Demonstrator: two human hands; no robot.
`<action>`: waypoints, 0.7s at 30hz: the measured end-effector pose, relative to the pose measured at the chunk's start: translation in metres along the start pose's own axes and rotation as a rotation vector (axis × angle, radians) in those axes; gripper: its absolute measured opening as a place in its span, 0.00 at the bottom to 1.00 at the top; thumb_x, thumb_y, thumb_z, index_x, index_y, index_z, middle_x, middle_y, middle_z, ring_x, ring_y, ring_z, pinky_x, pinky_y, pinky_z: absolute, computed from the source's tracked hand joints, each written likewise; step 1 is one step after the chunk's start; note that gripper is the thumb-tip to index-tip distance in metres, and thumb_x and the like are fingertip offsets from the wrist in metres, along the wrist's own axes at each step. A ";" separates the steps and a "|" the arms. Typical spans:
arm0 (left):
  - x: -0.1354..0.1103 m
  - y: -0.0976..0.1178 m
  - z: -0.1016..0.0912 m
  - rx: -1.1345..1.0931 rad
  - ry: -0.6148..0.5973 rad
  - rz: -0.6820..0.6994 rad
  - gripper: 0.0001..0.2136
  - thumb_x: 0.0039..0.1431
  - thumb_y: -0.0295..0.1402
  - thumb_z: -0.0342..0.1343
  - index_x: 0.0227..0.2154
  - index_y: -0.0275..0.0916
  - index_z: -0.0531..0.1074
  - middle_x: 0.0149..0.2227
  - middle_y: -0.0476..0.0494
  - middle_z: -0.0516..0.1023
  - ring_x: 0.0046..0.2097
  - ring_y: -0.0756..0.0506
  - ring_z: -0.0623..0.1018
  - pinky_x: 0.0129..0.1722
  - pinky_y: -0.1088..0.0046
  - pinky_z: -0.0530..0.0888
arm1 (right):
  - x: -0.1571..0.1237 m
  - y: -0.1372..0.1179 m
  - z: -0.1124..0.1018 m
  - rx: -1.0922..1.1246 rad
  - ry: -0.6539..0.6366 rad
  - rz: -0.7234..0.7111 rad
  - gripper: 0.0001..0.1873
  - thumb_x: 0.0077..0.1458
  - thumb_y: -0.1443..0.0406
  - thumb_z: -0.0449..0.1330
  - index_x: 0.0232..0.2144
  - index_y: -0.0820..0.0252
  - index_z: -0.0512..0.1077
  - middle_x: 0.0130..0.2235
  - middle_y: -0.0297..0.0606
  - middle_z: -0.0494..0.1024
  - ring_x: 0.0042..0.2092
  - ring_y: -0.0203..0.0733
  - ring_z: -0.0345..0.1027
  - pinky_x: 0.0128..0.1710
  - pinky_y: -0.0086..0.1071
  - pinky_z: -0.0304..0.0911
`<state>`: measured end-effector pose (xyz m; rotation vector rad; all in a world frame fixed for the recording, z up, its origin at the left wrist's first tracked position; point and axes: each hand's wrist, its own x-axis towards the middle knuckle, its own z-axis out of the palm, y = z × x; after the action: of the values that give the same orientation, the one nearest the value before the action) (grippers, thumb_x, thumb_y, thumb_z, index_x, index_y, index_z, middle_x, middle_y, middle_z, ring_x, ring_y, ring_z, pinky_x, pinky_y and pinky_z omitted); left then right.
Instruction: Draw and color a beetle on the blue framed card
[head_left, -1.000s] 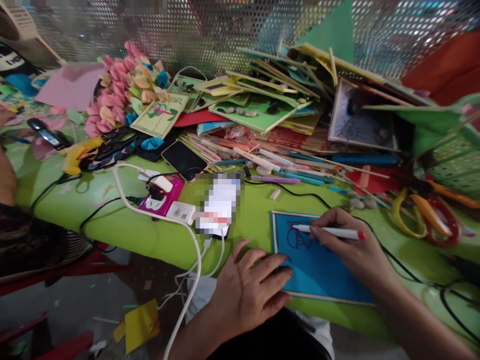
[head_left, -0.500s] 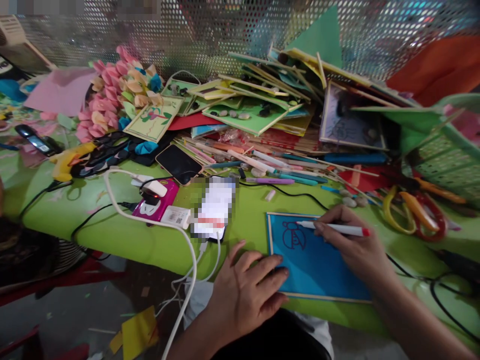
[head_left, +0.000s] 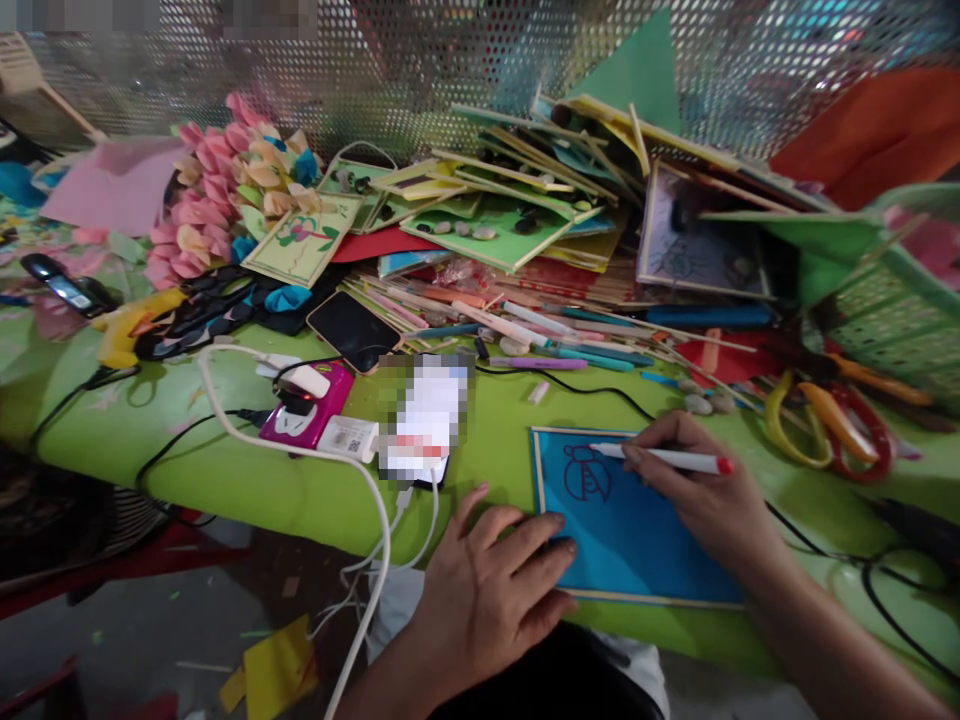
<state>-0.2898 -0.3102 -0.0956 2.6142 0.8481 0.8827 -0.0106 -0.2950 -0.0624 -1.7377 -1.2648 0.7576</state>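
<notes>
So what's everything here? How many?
Mesh panel: one, grey, back
Framed cards: many, mixed, back
Paper petals: many, mostly pink, back left
Glue gun: one, yellow, left
Power strip: one, magenta, left
Cables: several, black and white, tabletop
Phones: two, dark and lit, middle
Pens: many, mixed, middle
Scissors: count unclear, multicoloured handles, right
Basket: one, green, right
Table: one, green, under these
Drawing card: one, blue, front
Marker: one, white, over card
Left hand: one, card's left edge
Right hand: one, around marker

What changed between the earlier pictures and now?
The right hand has moved the marker slightly right and farther from the person over the blue board. Nothing was grasped or released; the marker stays held, the left hand on the board's left edge.
</notes>
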 end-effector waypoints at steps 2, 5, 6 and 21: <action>0.000 0.000 0.000 -0.001 0.006 -0.004 0.11 0.75 0.43 0.63 0.55 0.48 0.81 0.60 0.57 0.86 0.51 0.44 0.79 0.74 0.55 0.57 | 0.000 -0.001 0.001 -0.004 0.008 0.000 0.19 0.56 0.46 0.73 0.28 0.50 0.75 0.26 0.34 0.79 0.28 0.43 0.69 0.29 0.36 0.63; 0.001 0.000 0.000 0.012 0.010 -0.002 0.11 0.75 0.43 0.63 0.55 0.49 0.81 0.59 0.57 0.86 0.51 0.44 0.79 0.74 0.56 0.58 | 0.000 -0.001 0.001 -0.019 0.030 -0.006 0.18 0.55 0.47 0.73 0.27 0.50 0.75 0.25 0.34 0.78 0.28 0.43 0.68 0.29 0.37 0.62; 0.001 0.000 -0.001 0.018 0.008 0.000 0.11 0.75 0.43 0.63 0.55 0.49 0.82 0.59 0.57 0.86 0.51 0.44 0.79 0.74 0.56 0.58 | 0.000 -0.001 0.001 -0.026 0.039 -0.010 0.18 0.55 0.48 0.72 0.27 0.50 0.75 0.25 0.34 0.78 0.28 0.43 0.68 0.29 0.37 0.62; 0.001 -0.001 -0.001 0.017 0.004 0.007 0.11 0.75 0.43 0.64 0.55 0.49 0.82 0.59 0.57 0.86 0.51 0.45 0.79 0.74 0.56 0.58 | -0.001 0.001 -0.001 -0.032 0.051 -0.057 0.17 0.58 0.51 0.71 0.26 0.50 0.73 0.25 0.31 0.75 0.27 0.41 0.65 0.28 0.35 0.62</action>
<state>-0.2896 -0.3087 -0.0947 2.6320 0.8518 0.8866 -0.0095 -0.2966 -0.0627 -1.7281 -1.2928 0.6588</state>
